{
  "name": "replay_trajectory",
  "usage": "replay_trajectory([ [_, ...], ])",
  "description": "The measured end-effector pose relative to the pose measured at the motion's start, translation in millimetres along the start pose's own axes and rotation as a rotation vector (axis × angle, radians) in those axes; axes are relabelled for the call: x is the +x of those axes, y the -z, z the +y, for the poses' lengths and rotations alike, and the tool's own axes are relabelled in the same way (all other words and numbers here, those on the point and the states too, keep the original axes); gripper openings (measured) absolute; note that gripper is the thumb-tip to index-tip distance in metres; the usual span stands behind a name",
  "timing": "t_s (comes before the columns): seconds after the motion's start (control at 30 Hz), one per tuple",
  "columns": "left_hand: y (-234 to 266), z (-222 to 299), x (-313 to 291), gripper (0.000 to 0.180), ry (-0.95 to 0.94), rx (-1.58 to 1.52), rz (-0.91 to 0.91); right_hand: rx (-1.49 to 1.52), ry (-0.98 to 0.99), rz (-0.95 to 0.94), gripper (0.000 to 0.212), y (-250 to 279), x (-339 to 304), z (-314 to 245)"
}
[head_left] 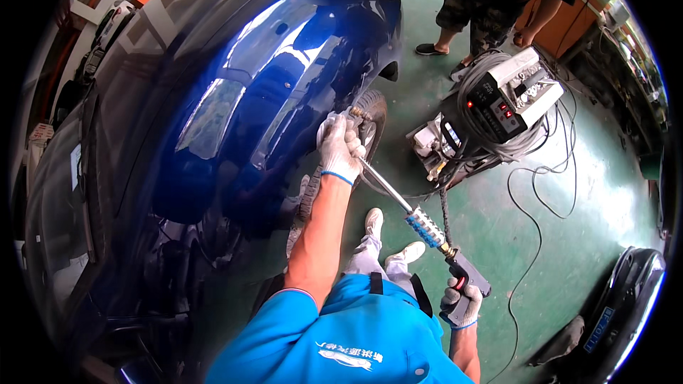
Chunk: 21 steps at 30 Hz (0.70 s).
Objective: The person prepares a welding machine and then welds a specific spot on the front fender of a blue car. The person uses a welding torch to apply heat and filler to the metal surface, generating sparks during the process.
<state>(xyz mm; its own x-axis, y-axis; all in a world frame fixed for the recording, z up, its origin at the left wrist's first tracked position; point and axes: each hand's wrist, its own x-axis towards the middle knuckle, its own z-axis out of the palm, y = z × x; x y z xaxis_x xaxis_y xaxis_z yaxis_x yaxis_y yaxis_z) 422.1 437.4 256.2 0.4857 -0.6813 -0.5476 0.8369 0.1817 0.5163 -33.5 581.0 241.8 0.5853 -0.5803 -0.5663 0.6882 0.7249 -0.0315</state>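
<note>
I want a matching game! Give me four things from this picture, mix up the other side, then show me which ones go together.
Things:
1. left hand
2. car
3. machine
4. right hand

Clues:
A. has grey cable coiled around it
B. gripping the grey handle
C. gloved, near the tyre
D. shiny blue

Pairs: 1-C, 2-D, 3-A, 4-B

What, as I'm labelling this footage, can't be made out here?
Head view:
Metal rod: a stretch is hidden behind the left hand.
Grey gun: part of its grip is covered by the right hand.
Other person: the head is cut off by the top edge.
Blue car: a patch near the top edge is blurred.
</note>
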Motion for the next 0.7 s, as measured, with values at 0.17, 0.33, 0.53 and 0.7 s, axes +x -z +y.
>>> replay_trajectory([
  [0.17, 24.3, -7.9, 19.2, 0.040, 0.176, -0.536, -0.873, -0.007, -0.006, -0.006, 0.062, -5.1, 0.5, 1.9],
  [0.33, -13.0, -10.3, -12.7, 0.018, -0.128, 0.098, 0.086, 0.046, -0.007, 0.039, 0.063, -5.9, -0.3, -0.8],
  [0.53, -6.9, -18.5, -24.4, 0.016, -0.170, 0.098, 0.183, 0.037, -0.009, 0.040, 0.067, 14.7, -1.8, -1.6],
  [0.7, 6.0, -18.0, -17.4, 0.015, -0.165, 0.100, 0.195, 0.011, 0.001, 0.061, 0.065, 13.7, 1.3, 4.2],
])
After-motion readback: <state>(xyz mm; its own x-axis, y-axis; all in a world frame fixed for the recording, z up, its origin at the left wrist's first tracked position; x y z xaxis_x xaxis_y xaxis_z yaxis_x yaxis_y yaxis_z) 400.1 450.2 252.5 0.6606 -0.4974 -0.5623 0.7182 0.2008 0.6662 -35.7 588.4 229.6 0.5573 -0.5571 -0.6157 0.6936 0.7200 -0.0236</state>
